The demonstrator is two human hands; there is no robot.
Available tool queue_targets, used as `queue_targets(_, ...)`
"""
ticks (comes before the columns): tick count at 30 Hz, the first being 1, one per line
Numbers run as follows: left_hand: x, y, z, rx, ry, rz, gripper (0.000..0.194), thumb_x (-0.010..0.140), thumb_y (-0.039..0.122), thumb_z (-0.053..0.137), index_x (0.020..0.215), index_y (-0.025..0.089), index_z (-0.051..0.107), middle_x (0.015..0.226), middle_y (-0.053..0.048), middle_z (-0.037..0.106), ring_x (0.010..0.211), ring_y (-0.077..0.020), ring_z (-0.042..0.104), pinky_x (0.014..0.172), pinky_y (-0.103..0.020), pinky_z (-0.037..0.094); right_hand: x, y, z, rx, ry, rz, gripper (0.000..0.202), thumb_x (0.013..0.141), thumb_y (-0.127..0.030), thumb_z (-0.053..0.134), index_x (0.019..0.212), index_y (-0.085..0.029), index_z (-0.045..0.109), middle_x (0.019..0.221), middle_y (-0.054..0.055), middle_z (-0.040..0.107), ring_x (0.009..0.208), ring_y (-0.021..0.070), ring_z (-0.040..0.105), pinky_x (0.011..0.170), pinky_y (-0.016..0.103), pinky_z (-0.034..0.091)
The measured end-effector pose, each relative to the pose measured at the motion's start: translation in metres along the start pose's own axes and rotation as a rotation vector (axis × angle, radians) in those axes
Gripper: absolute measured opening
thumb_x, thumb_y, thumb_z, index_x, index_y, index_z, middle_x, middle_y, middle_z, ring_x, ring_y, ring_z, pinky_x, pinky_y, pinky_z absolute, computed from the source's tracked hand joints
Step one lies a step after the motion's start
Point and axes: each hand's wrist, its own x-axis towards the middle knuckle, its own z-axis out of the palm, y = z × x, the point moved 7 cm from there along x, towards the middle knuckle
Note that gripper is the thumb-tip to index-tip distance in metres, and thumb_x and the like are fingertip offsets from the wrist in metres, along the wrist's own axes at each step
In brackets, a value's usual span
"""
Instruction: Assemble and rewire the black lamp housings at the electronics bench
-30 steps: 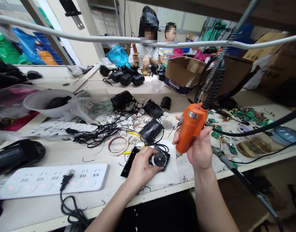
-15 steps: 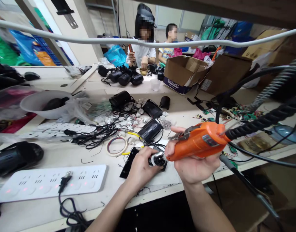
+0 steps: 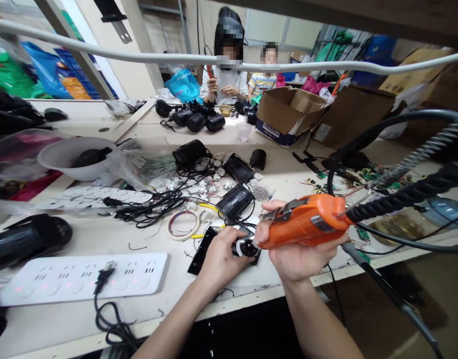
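Note:
My right hand [image 3: 300,257] is wrapped round an orange electric screwdriver [image 3: 307,222], which points left. Its front end meets a small round black-and-white part [image 3: 247,245]; the bit itself is hidden. My left hand [image 3: 223,254] pinches that part between thumb and fingers. Beneath my left hand lies a flat black panel [image 3: 202,252], partly covered by the fingers. Just behind, a black cylindrical housing [image 3: 234,202] rests on the table beside a pile of small screws [image 3: 261,193].
A white power strip [image 3: 83,279] with one plug lies at front left. Tape rolls [image 3: 183,224], black cables [image 3: 150,209] and white small parts spread behind my hands. Circuit boards [image 3: 363,174] lie at right. A cardboard box [image 3: 289,114] stands further back, near two people. A white cable crosses above.
The view has shifted slightly. My hands and the screwdriver keep nearly the same pose at the part. Across the table, one person's hand has lifted from the small bowl.

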Motion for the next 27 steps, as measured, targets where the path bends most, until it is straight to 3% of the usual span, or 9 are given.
queue_targets(4, 0.0, -0.001, -0.001, -0.014, -0.002, -0.016, 0.03, 0.062, 0.011, 0.081, 0.087, 0.02, 0.066, 0.088, 0.0, 0.062, 0.087, -0.0204, 0.059, 0.077, -0.031, 0.044, 0.0, -0.006, 0.002, 0.192, 0.03, 0.011, 0.061, 0.086, -0.079, 0.034, 0.097, -0.028, 0.065, 0.096, 0.009, 0.071, 0.045, 0.0194, 0.057, 0.038, 0.035, 0.043)
queue_targets(7, 0.0, 0.0, -0.001, -0.012, 0.0, -0.024, 0.029, 0.062, 0.011, 0.08, 0.085, 0.02, 0.066, 0.087, 0.0, 0.062, 0.086, -0.0201, 0.059, 0.076, -0.03, 0.043, 0.0, -0.007, 0.003, 0.278, 0.05, 0.055, 0.053, 0.082, -0.074, 0.049, 0.094, -0.027, 0.071, 0.093, 0.007, 0.072, 0.047, 0.0201, 0.059, 0.039, 0.034, 0.044)
queue_targets(13, 0.0, 0.0, -0.001, -0.021, 0.001, -0.028, 0.029, 0.062, 0.011, 0.08, 0.085, 0.02, 0.066, 0.087, 0.0, 0.063, 0.086, -0.0204, 0.06, 0.076, -0.031, 0.044, 0.001, -0.008, 0.005, 0.378, 0.039, 0.006, 0.051, 0.083, -0.069, 0.054, 0.096, -0.023, 0.073, 0.092, 0.008, 0.074, 0.05, 0.0198, 0.062, 0.042, 0.033, 0.047)
queue_targets(20, 0.0, 0.003, 0.0, 0.011, -0.019, 0.038, 0.037, 0.061, 0.014, 0.085, 0.092, 0.02, 0.066, 0.093, -0.001, 0.064, 0.091, -0.0224, 0.059, 0.079, -0.032, 0.044, 0.0, -0.005, 0.008, 0.385, 0.041, 0.041, 0.044, 0.081, -0.066, 0.059, 0.095, -0.026, 0.069, 0.093, 0.006, 0.074, 0.048, 0.02, 0.061, 0.042, 0.033, 0.047)
queue_targets(27, -0.003, 0.005, 0.002, 0.044, 0.025, 0.109, 0.036, 0.068, 0.021, 0.084, 0.1, 0.022, 0.067, 0.091, -0.001, 0.062, 0.09, -0.0232, 0.058, 0.078, -0.033, 0.044, -0.001, -0.002, 0.016, 0.353, 0.008, 0.089, 0.044, 0.081, -0.069, 0.054, 0.094, -0.029, 0.069, 0.085, 0.005, 0.07, 0.054, 0.0242, 0.063, 0.054, 0.046, 0.057)
